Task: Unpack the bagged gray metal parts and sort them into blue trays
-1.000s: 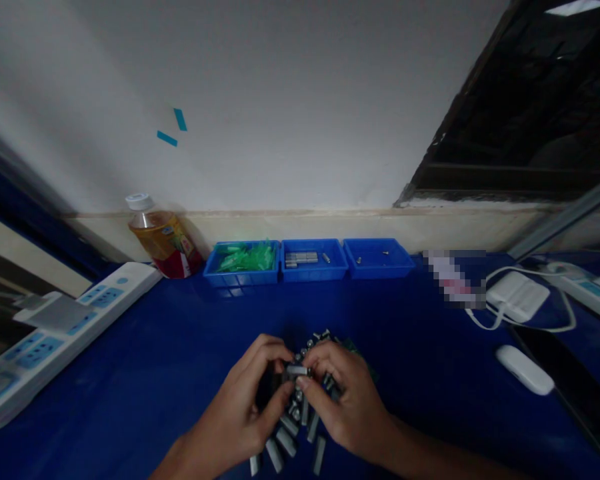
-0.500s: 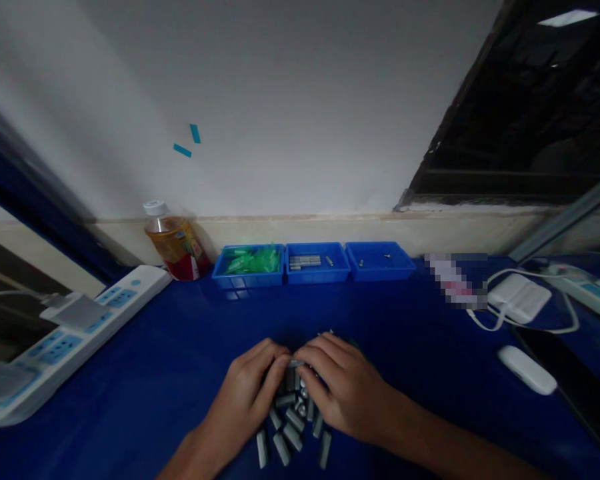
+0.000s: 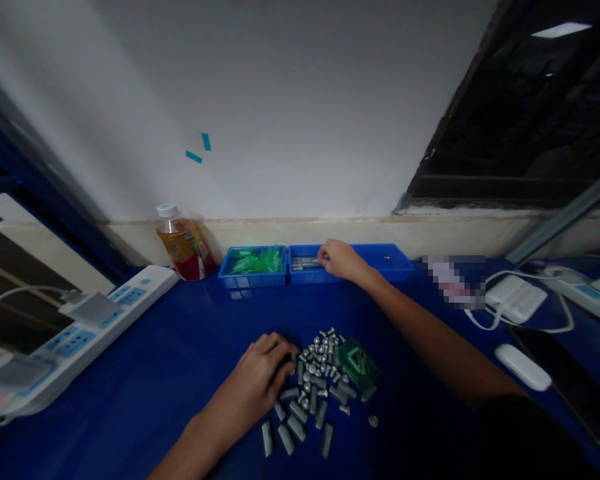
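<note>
My left hand point(image 3: 266, 371) rests at the left edge of a pile on the blue table, its fingers curled in a pinch. What lies between these fingertips is hidden. The pile has grey metal hex standoffs point(image 3: 296, 428) at the front and silver screws point(image 3: 321, 351) behind them. A green plastic bag point(image 3: 356, 363) lies against the pile's right side. Over the middle blue tray point(image 3: 307, 275), my right hand point(image 3: 344, 260) pinches a metal standoff, mostly covered by the fingers. More metal standoffs point(image 3: 304, 263) lie in rows inside that tray.
To the left of the middle tray, another tray holds green plastic bags point(image 3: 257, 260). A third blue tray point(image 3: 393, 267) sits at right. A drink bottle point(image 3: 184, 243) and a power strip point(image 3: 75, 340) stand left; a white case point(image 3: 523, 367) and a phone point(image 3: 565, 380) lie right.
My right hand has left the pile and reached forward to the middle tray. My left hand stays by the pile, now apart from the right. More of the screws and green bag shows.
</note>
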### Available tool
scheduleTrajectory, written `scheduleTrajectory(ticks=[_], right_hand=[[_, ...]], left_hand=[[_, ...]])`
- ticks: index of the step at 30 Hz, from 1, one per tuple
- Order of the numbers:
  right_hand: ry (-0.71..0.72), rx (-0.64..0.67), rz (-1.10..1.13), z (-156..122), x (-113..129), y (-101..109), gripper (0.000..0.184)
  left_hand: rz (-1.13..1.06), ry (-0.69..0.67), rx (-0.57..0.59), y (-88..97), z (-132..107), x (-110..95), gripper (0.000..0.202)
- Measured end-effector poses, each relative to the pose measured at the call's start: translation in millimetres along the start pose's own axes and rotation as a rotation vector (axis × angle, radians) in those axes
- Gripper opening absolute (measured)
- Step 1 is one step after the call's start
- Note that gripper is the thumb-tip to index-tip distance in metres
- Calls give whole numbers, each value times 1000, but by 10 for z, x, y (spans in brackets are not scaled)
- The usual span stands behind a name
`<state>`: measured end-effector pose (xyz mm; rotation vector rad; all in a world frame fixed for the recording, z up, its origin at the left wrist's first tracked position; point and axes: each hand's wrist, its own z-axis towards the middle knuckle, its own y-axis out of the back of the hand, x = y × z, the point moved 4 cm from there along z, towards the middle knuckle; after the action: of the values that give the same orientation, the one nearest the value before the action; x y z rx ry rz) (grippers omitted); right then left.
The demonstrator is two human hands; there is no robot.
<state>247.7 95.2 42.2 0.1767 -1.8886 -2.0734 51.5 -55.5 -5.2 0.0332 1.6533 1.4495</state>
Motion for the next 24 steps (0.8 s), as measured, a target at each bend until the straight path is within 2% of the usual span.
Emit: scheduleTrajectory(ticks=[2,4,7,10,13,17,20,24], right_hand=[[-5,57,-3,172,-8,-102,12],[-5,56,9,249,33,-142,12],[-28,18,22,170,52,-93,19],[-26,-123,99,-186,28,18,24],[52,-283,255,-777,85,33,18],[130,-293,389,-1485,253,-152,15],[155,-287,444,-1677,332,-244,15],[166,-332,473,-1634,375,-243,15]], left_hand=[[-10,32,-18,27,14,36,23],[-27,64,-20,76,8,65,22],[-24,50,57,137,-36,71,26],[62,39,123,167,-81,83,41],[113,78,109,160,-86,121,29],[72,110,84,116,-55,158,22],[75,137,59,105,-34,183,22],[198,175,9,146,-38,234,32]])
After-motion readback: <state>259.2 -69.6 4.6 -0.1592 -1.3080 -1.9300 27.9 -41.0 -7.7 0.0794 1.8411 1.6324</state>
